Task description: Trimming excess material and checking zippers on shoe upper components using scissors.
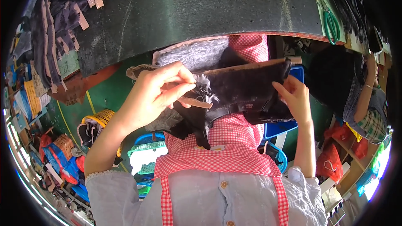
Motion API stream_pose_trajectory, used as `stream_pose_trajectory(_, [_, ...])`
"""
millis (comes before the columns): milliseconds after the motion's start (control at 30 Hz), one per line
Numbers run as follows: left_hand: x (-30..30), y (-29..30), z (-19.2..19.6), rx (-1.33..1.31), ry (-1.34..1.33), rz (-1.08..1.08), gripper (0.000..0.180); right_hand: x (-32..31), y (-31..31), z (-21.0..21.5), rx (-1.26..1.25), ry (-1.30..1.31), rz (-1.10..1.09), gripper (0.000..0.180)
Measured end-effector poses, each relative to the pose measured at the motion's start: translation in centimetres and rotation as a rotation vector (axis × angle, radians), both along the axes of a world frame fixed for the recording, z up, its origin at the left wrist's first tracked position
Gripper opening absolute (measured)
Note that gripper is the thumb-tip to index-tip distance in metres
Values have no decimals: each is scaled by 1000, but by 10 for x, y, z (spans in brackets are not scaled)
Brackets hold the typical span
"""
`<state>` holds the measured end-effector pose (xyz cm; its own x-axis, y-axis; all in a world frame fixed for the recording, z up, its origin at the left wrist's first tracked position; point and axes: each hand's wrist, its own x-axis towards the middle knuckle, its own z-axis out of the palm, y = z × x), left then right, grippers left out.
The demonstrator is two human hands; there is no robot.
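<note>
While both hands hold it up just below the dark tabletop edge, the black furry piece hangs over the red checked apron. Left hand has its grip pinched closed on the piece's tan edge strip; right hand clasps its right end. Green scissors lie on the tabletop, far right of the piece.

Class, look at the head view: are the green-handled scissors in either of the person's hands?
No, the green-handled scissors lie on the dark table at upper right, while the left hand and right hand grip a black furry fabric piece.
</note>
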<state>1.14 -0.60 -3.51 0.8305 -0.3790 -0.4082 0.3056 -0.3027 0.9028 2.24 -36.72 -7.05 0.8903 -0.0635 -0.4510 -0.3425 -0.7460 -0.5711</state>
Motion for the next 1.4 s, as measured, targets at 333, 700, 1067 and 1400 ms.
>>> stream_pose_trajectory(333, [-18, 5, -4, 4, -55, 35, 6, 30, 41, -22, 859, -205, -154, 33])
stream_pose_trajectory(700, [-23, 14, 10, -49, 126, 45, 8, 13, 124, -9, 500, -122, 699, 72])
stream_pose_trajectory(1067, [-8, 3, -5, -37, 72, -22, 11, 13, 110, -9, 646, -29, 597, 32])
stream_pose_trajectory(1400, [1, -6, -15, -87, 219, 47, 21, 3, 104, -4, 674, 81, 447, 23])
